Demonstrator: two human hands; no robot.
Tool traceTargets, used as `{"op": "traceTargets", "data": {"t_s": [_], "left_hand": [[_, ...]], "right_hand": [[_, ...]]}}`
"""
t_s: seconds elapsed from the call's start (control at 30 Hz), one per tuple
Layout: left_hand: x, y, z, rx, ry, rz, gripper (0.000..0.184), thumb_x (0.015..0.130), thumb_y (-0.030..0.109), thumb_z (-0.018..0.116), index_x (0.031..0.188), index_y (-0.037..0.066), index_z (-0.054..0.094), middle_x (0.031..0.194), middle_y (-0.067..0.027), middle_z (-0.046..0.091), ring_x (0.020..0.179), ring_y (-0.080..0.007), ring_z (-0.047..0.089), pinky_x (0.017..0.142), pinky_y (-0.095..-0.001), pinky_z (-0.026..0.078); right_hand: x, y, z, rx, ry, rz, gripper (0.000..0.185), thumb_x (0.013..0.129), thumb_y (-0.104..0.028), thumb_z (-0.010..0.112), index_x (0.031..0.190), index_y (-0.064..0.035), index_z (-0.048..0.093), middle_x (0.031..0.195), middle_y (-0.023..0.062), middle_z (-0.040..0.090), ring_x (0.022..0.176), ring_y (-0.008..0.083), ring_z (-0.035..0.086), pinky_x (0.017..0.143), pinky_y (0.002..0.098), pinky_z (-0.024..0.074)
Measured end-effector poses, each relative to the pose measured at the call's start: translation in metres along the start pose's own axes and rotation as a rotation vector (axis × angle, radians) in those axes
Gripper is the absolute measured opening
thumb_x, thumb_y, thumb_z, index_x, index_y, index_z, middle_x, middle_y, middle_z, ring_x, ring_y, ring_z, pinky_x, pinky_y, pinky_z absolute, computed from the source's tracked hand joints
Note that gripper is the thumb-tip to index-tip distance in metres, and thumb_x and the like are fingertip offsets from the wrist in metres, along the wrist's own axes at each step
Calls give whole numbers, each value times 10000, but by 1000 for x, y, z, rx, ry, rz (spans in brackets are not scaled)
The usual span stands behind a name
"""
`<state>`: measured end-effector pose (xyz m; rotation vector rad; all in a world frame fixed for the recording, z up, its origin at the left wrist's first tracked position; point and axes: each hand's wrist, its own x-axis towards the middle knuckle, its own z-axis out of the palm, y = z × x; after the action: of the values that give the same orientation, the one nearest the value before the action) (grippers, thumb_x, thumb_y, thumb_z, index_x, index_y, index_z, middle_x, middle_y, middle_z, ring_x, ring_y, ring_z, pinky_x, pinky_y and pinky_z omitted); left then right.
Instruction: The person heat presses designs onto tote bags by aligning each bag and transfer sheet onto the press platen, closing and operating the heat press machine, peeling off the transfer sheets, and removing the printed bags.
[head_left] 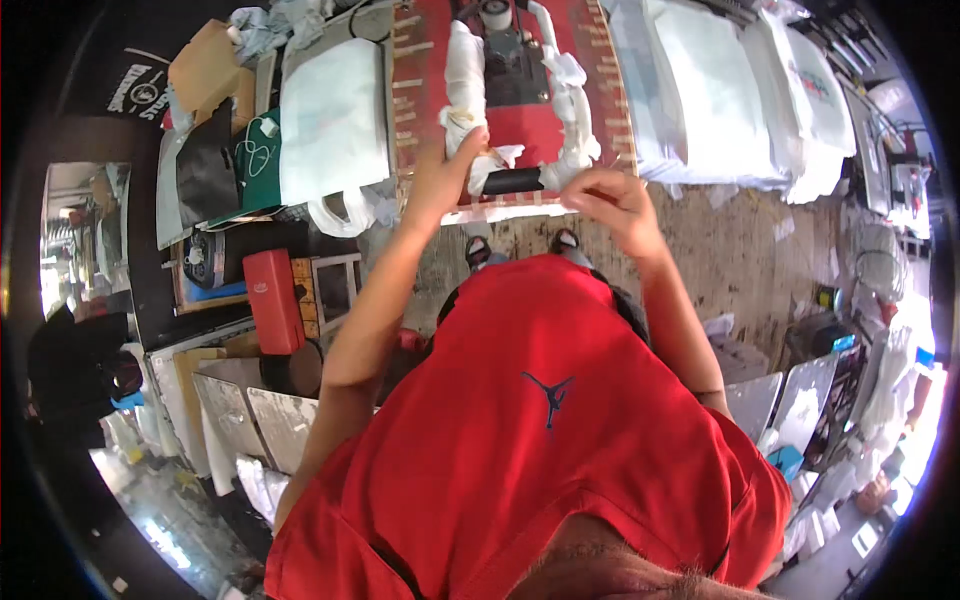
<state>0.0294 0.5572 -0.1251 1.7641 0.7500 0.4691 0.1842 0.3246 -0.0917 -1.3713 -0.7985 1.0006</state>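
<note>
A U-shaped tube frame (466, 70) wrapped in white plastic or tape lies over a red panel (420, 100) with strips of tape along its edges. Black covering (512, 181) wraps the frame's near crossbar. My left hand (440, 185) grips the left side near the corner, thumb on top and other fingers mostly hidden. Beside the right corner, my right hand (615, 205) has curled fingers pinched together at the white wrapping; whatever lies between them is too small to make out. A dark mechanism (515, 70) sits between the frame's arms.
White-covered boards (335, 115) flank the panel on the left, and more white sheets (700, 90) lie on the right. A red box (273, 300) stands at lower left. Below is a wooden floor (700, 250) with scraps. A green bag (258, 165) with a white cable hangs left.
</note>
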Motion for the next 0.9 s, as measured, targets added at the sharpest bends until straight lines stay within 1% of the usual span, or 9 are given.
{"op": "traceTargets", "data": {"t_s": [0.1, 0.2, 0.27, 0.33, 0.37, 0.4, 0.43, 0.6, 0.9], "left_hand": [[-69, -18, -17, -492, -404, -389, 506, 1059, 450, 557, 942, -23, 693, 854, -92, 710, 757, -171, 668, 710, -320, 523], [-104, -105, -18, -381, -525, -476, 458, 1061, 420, 573, 930, -1, 696, 837, -72, 704, 739, -148, 651, 709, -304, 521], [-120, -140, -18, -196, -533, -540, 430, 1056, 410, 588, 939, 11, 696, 838, -62, 698, 741, -138, 637, 728, -306, 526], [-130, -155, -20, 223, -338, -416, 413, 1019, 425, 646, 988, 19, 714, 853, -57, 710, 750, -129, 641, 747, -300, 532], [-130, -157, -18, 220, -317, -427, 413, 1019, 425, 646, 988, 19, 714, 853, -57, 710, 750, -129, 641, 747, -300, 532], [-125, -159, -13, -30, -144, -535, 402, 1001, 423, 672, 1007, 24, 723, 867, -54, 723, 753, -125, 646, 749, -294, 532], [-117, -160, -12, -283, 42, -621, 396, 983, 421, 698, 1026, 29, 733, 881, -52, 736, 757, -122, 650, 751, -288, 532], [-93, -158, -13, -443, 237, -670, 345, 972, 390, 719, 1029, 50, 744, 923, -57, 766, 763, -105, 660, 729, -266, 520], [-108, -166, -40, -397, 421, -490, 225, 975, 231, 692, 898, 24, 733, 787, -41, 715, 681, -85, 608, 659, -239, 468]], "right_hand": [[-27, 42, -42, 32, -363, 288, 208, 988, -203, 657, 975, -10, 733, 841, 58, 731, 768, 124, 670, 720, 279, 529], [-53, 123, -53, -154, -196, 556, 227, 1000, -217, 624, 986, -11, 715, 847, 55, 732, 765, 119, 670, 714, 274, 527], [-59, 163, -50, -102, -65, 504, 243, 1013, -232, 578, 1093, -26, 678, 910, 79, 735, 801, 153, 693, 725, 284, 537], [-56, 166, -38, 379, 464, 618, 282, 1024, -257, 568, 1207, -50, 623, 1001, 113, 735, 857, 195, 712, 737, 307, 552], [-56, 179, -44, 589, 359, 461, 454, 1018, -263, 631, 1396, -67, 474, 1099, 132, 718, 968, 258, 710, 825, 353, 569], [-53, 192, -50, 584, 329, 468, 454, 1018, -263, 631, 1396, -67, 474, 1099, 132, 718, 968, 258, 710, 825, 353, 569], [-41, 181, -49, 582, 385, 493, 398, 1027, -275, 608, 1347, -55, 521, 1080, 140, 727, 921, 245, 712, 784, 353, 571], [-25, 189, -48, 388, 533, 529, 403, 1018, -331, 628, 1284, -31, 590, 979, 121, 725, 852, 204, 705, 721, 313, 567], [-20, 163, -42, 164, 115, 683, 221, 975, -237, 662, 1057, -32, 666, 886, 56, 692, 785, 143, 669, 685, 268, 509]]}}
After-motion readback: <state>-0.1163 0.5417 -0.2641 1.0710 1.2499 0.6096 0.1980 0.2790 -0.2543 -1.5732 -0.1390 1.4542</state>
